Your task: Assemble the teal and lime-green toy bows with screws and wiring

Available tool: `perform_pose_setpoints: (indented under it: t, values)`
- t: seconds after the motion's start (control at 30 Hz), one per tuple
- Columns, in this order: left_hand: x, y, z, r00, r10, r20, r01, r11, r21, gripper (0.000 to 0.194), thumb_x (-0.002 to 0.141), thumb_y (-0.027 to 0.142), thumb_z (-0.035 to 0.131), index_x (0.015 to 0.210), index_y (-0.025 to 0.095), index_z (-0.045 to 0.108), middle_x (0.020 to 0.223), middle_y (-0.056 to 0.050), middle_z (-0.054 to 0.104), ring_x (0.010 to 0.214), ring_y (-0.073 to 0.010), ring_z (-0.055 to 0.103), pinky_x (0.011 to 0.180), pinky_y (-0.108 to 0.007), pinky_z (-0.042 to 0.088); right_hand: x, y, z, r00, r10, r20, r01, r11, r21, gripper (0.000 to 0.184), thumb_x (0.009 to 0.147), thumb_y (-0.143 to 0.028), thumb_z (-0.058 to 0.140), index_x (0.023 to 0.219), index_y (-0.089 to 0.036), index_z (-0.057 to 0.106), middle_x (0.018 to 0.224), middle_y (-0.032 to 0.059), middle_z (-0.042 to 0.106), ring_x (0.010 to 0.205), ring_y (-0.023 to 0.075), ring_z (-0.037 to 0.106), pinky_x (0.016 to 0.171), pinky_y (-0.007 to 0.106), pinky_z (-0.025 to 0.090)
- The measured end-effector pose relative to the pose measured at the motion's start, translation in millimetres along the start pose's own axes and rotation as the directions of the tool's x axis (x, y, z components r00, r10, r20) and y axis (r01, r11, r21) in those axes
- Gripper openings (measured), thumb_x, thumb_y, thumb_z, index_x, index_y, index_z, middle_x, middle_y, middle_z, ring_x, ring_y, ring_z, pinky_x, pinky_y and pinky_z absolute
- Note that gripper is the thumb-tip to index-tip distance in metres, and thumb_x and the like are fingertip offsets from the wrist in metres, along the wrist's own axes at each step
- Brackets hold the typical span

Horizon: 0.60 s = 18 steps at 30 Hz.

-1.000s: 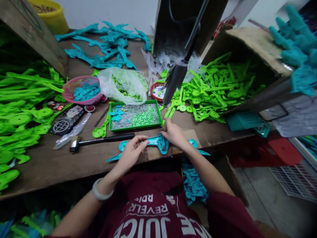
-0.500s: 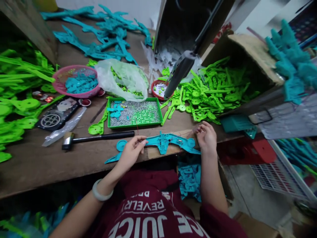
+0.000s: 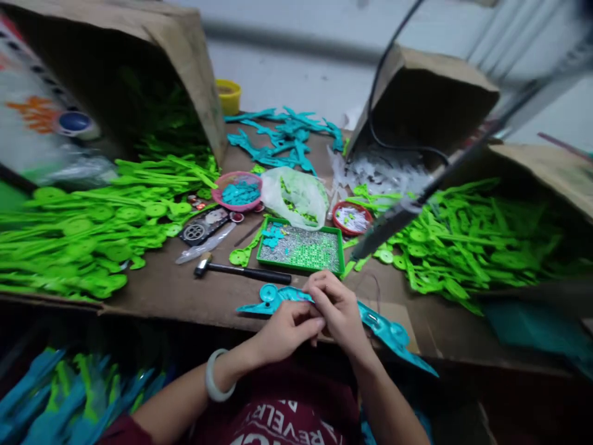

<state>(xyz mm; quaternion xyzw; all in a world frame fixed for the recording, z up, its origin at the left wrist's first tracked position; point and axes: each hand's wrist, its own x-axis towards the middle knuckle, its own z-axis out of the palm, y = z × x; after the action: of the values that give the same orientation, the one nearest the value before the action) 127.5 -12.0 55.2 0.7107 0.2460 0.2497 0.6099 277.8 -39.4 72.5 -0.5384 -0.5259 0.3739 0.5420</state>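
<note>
A long turquoise plastic piece, shaped like a toy bow [image 3: 386, 330], lies at the front edge of the bench, its right end jutting past the edge. My left hand [image 3: 294, 324] and my right hand [image 3: 337, 312] meet over its middle and cover that part. Fingers and thumbs on both hands are pinched together, with the fingertips close to each other. Whatever is between them is hidden. A thin dark string [image 3: 377, 287] loops up from the bench just right of my right hand. Beneath the bow piece, a flat tan board [image 3: 405, 318] shows at the right.
A hammer [image 3: 250, 272] lies behind the bow piece. Beyond it are a green tray [image 3: 343, 259] of small metal parts, a pink basket [image 3: 222, 179], a red basket [image 3: 336, 210] and a plastic bag [image 3: 310, 191]. Lime-green parts [image 3: 83, 228] pile up on both sides. A grey pole [image 3: 393, 222] slants down at right.
My right hand has moved left from the bow piece's right end to meet my left hand over its middle. The bow piece now tilts down to the right. The view has turned left.
</note>
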Motion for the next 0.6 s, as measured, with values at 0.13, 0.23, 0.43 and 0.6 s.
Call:
perform_pose_setpoints:
  t: [0.13, 0.23, 0.43, 0.6]
  values:
    - [-9, -10, -19.8, 0.937, 0.348, -0.021, -0.236, 0.676, 0.698, 0.026, 0.098, 0.022, 0.048, 0.079, 0.015, 0.064, 0.073, -0.007, 0.065, 0.071, -0.0196, 0.062, 0.065, -0.032, 0.044, 9, 21, 15, 0.946, 0.317, 0.07, -0.324, 0.912, 0.25, 0.043, 0.089, -0.057, 0.058, 0.088, -0.018, 0.073, 0.076, 0.0033, 0.06, 0.061, 0.0129, 0.052, 0.048, 0.023, 0.038]
    - [-12, -13, -38.6, 0.916, 0.381, 0.125, -0.235, 0.258, 0.937, 0.027, 0.098, 0.014, 0.042, 0.08, 0.014, 0.062, 0.072, -0.008, 0.062, 0.069, -0.0217, 0.06, 0.062, -0.035, 0.041, 9, 27, 17, 0.904, 0.362, 0.226, -0.406, 0.893, 0.192, 0.037, 0.079, -0.054, 0.072, 0.085, -0.017, 0.074, 0.067, 0.0008, 0.06, 0.053, 0.0109, 0.048, 0.047, 0.022, 0.039]
    - [-8, -6, -30.2, 0.92, 0.301, 0.252, -0.274, 0.033, 0.961, 0.01, 0.093, 0.013, 0.054, 0.087, 0.012, 0.061, 0.079, -0.008, 0.061, 0.071, -0.0198, 0.058, 0.058, -0.033, 0.039, 2, 60, 13, 0.952, 0.291, 0.095, -0.294, 0.956, 0.018, 0.032, 0.079, -0.052, 0.073, 0.089, -0.022, 0.076, 0.088, 0.0094, 0.075, 0.083, 0.0279, 0.071, 0.066, 0.035, 0.061]
    - [-9, 6, -25.9, 0.933, 0.267, 0.241, -0.255, 0.018, 0.967, 0.016, 0.096, 0.019, 0.052, 0.095, 0.012, 0.066, 0.097, -0.015, 0.066, 0.088, -0.0233, 0.064, 0.064, -0.033, 0.046, 16, 100, -12, 0.967, 0.24, 0.08, -0.24, 0.971, -0.014, 0.031, 0.072, -0.06, 0.073, 0.08, -0.031, 0.074, 0.096, 0.0091, 0.076, 0.099, 0.0359, 0.073, 0.087, 0.052, 0.063]
